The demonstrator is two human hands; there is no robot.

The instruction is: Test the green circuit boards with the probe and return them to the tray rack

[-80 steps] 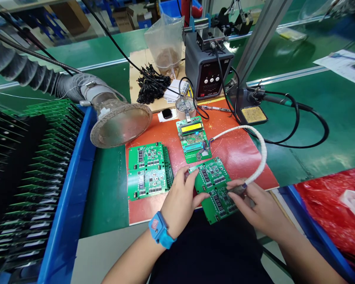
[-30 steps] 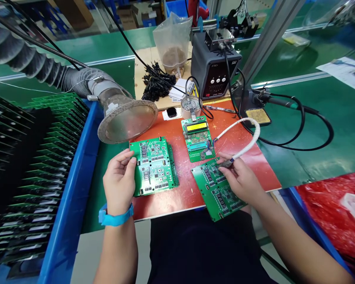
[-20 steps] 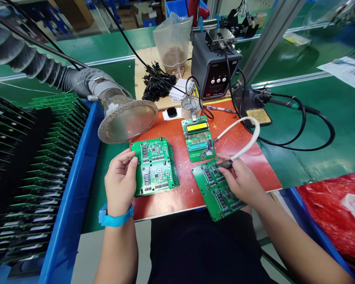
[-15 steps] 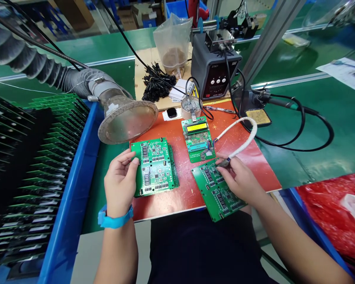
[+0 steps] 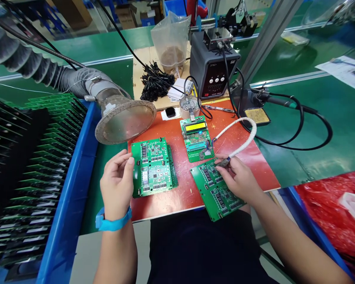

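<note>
My left hand (image 5: 117, 183), with a blue wrist strap, is beside the left edge of a stack of green circuit boards (image 5: 154, 167); its thumb and fingers are apart and it holds nothing. My right hand (image 5: 238, 177) pinches the connector (image 5: 224, 162) at the end of a white sleeved cable (image 5: 245, 145), over the upper edge of another green board (image 5: 208, 193). That board lies tilted at the front edge of the red mat. The cable runs to a small programmer board (image 5: 197, 138) with a lit yellow display.
A fume extractor hood (image 5: 126, 121) hangs at the left, above a blue bin (image 5: 66, 197) of upright boards. Behind stand a soldering station (image 5: 214, 67), a round tin (image 5: 189, 107) and black parts (image 5: 156, 83). Red plastic (image 5: 337, 209) lies in a bin at right.
My left hand has drawn slightly left, off the edge of the stacked boards. My right hand keeps its pinch on the connector. The view has shifted slightly.
</note>
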